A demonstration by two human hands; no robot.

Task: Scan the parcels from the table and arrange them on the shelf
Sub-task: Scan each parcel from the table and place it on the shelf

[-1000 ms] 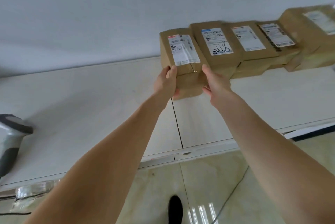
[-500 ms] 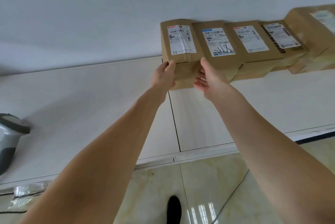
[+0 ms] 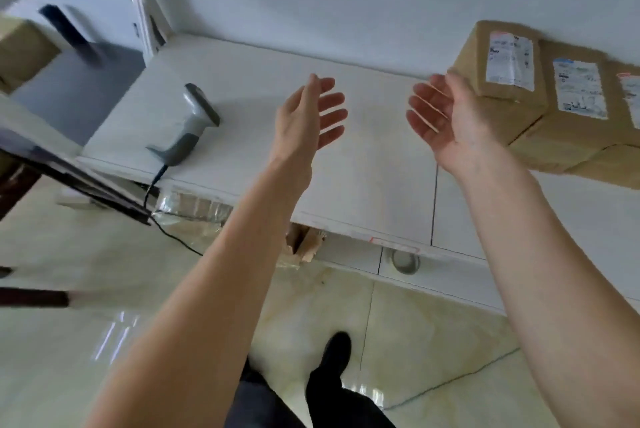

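Nearest the camera it's just forearms, a dark shoe and glossy floor tile, nothing to grab there. Further out, both hands hang in the air above the white shelf [image 3: 363,157], palms turned toward each other. The left hand [image 3: 304,116] has its grip wide open, fingers straight and spread, holding nothing. The right hand [image 3: 446,119] is the same deal, fingers loose and fanned, nothing in it, sitting just beside the closest parcel but I can't tell if it brushes it.

The scanner [image 3: 188,126] lies on its side on the shelf, off to the left, cable trailing over the edge.

Further back on the right is the row of parcels [image 3: 550,105], brown cardboard boxes pushed up against each other along the wall, labels facing up. The end parcel [image 3: 498,81] is the one nearest the hands. Another brown box [image 3: 20,50] sits far left on what might be the desk, but it's blurry.

My guess on handling: these look like small stiff cartons, probably light, matte cardboard so not slippery. I'd take one by the two long sides, palms flat, one hand per side, and keep thumbs off the label so it still reads for scanning. Corners could dent if squeezed hard.
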